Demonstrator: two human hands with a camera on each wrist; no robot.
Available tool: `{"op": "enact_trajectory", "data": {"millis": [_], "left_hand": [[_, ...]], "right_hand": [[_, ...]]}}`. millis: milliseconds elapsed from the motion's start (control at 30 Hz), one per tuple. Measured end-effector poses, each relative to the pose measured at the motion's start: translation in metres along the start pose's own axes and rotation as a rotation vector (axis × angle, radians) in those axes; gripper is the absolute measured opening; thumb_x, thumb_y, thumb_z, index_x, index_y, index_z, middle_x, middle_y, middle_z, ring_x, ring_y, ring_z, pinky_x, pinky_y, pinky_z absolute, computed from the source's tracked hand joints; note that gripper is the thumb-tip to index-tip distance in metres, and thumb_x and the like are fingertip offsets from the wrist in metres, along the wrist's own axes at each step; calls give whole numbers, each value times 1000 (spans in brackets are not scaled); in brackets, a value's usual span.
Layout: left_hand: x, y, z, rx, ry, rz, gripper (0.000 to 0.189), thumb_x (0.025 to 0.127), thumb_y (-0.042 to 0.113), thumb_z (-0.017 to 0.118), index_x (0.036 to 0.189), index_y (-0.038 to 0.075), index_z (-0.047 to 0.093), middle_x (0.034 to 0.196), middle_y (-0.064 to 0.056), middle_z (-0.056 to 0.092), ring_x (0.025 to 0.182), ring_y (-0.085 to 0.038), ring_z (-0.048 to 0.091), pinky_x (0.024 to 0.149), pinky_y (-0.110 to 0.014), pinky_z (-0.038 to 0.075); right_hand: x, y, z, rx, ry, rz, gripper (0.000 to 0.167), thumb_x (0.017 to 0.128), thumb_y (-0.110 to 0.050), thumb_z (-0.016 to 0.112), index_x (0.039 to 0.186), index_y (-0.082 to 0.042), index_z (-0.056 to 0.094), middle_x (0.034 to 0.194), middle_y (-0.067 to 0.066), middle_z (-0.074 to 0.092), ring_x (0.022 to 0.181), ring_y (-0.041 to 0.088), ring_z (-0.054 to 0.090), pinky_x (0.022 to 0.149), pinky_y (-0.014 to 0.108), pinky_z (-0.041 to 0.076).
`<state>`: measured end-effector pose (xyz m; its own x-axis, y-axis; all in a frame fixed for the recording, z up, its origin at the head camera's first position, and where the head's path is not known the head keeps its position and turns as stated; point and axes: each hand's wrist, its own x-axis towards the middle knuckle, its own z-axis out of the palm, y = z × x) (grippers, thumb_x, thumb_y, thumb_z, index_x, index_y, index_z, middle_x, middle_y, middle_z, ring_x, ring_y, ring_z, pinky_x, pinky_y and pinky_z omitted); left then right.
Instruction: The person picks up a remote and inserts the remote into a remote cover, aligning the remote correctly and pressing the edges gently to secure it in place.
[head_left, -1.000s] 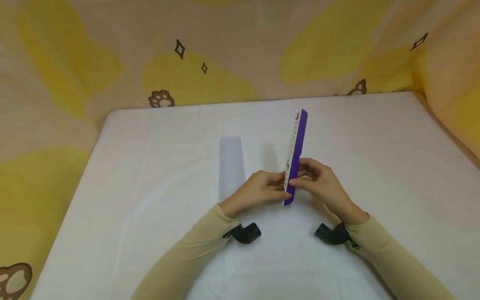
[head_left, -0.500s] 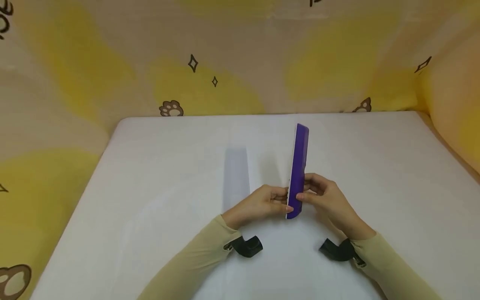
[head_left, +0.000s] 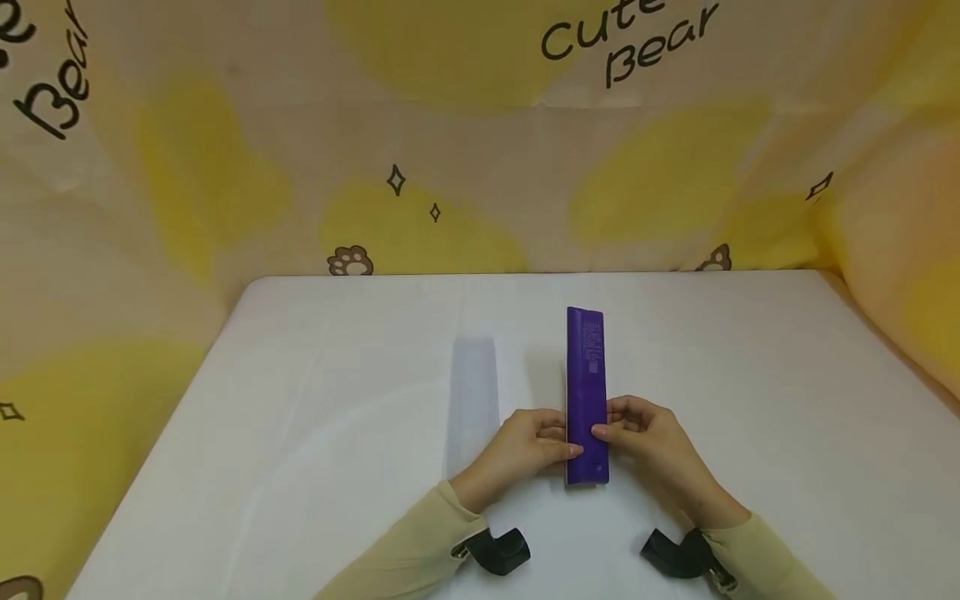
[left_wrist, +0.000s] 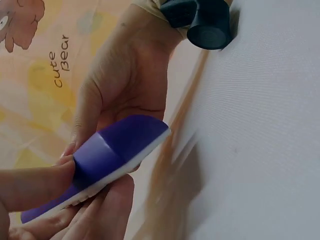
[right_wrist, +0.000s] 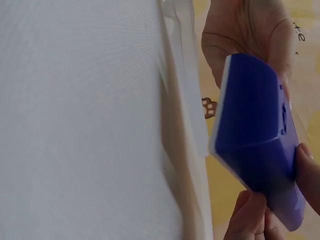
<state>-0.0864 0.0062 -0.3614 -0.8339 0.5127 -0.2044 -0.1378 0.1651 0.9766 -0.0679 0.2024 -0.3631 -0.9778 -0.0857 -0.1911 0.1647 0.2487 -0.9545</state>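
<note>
A long remote control (head_left: 587, 392) with a purple back and a white face is held above the table, its back and printed label towards the head camera. My left hand (head_left: 517, 454) pinches its lower left edge, thumb on the purple back and fingers behind on the button side. On the opposite edge my right hand (head_left: 660, 442) pinches it the same way, slightly higher up. The left wrist view shows white buttons along the edge of the remote control (left_wrist: 107, 157). In the right wrist view its near end (right_wrist: 250, 105) carries small notches.
A translucent, pale, flat sleeve (head_left: 472, 392) lies on the white table (head_left: 337, 400) left of the remote control, partly behind my left hand. Black curved mounts (head_left: 501, 552) sit at both wrists. A yellow patterned cloth (head_left: 450, 108) hangs behind the table.
Both hands have turned the remote control about its long axis, so its purple back, first seen edge-on with buttons showing, now faces the head camera. The head view has tilted up.
</note>
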Motion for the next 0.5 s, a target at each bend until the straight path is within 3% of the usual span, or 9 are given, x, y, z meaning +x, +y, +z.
{"op": "enact_trajectory", "data": {"millis": [167,367,500], "left_hand": [[-3,-1,2,-54,19,11,30,83,0,68,110,-11,60,98,-20,69,92,-27,67,76,-27,55],[-15,-14,18,-197,34,-13,26,83,-6,64,108,-13,59,94,-22,68,88,-31,68,73,-30,56],[-23,-23,24,-184,40,-29,24,83,-6,64,105,-13,61,92,-20,69,86,-29,68,71,-31,57]], "right_hand": [[1,0,1,21,-21,24,41,85,-15,69,114,11,54,91,9,63,83,14,60,75,24,50],[-10,12,-3,111,-135,55,43,88,-12,65,116,17,49,91,8,63,82,14,61,74,28,54],[-18,23,-1,170,-195,111,41,90,-15,64,116,14,51,93,7,63,84,16,61,74,29,54]]}}
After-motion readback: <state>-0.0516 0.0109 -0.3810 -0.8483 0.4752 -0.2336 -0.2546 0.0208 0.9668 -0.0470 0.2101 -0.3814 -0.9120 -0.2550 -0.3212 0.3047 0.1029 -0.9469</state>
